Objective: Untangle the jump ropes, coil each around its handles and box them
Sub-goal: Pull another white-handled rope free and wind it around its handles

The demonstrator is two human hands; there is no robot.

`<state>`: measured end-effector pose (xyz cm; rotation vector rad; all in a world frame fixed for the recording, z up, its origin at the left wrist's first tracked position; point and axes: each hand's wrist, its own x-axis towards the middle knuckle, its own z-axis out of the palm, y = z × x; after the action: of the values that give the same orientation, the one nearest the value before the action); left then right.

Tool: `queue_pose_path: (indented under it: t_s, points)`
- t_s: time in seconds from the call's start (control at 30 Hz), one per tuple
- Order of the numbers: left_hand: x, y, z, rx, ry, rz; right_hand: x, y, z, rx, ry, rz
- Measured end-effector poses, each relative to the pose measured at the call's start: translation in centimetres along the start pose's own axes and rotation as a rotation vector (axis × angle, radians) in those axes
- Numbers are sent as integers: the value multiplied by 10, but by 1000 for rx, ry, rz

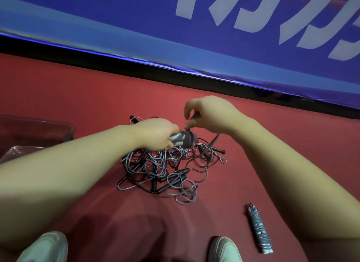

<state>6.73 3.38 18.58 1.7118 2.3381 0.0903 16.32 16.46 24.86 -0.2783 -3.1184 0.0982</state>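
A tangle of grey and dark jump ropes point(167, 168) with several black handles lies on the red floor in front of me. My left hand point(155, 135) grips a pair of light handles point(181, 140) above the pile, with dark rope wound round their end. My right hand point(210, 113) is just above that winding and pinches the rope with thumb and fingers. A finished coil point(258, 229), rope wrapped tightly round its handles, lies on the floor at the lower right beside my right shoe.
A clear plastic box point(39, 133) stands at the left edge, partly behind my left forearm. A blue banner point(175, 47) with white letters runs along the far side. My two light shoes point(224, 250) are at the bottom of the view.
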Motion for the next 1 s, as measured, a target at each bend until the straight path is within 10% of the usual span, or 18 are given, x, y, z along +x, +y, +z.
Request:
queue_pose_path:
  t_s: [0.3, 0.67, 1.0]
  points:
    - [-16, 12, -9, -292, -33, 243, -17, 49, 29, 707, -248, -78]
    - [-15, 3, -46, -1147, 296, 50, -1, 41, 69, 1340, 26, -35]
    - [-8, -10, -43, -1292, 361, -115, 21, 23, 67, 785, 239, 134]
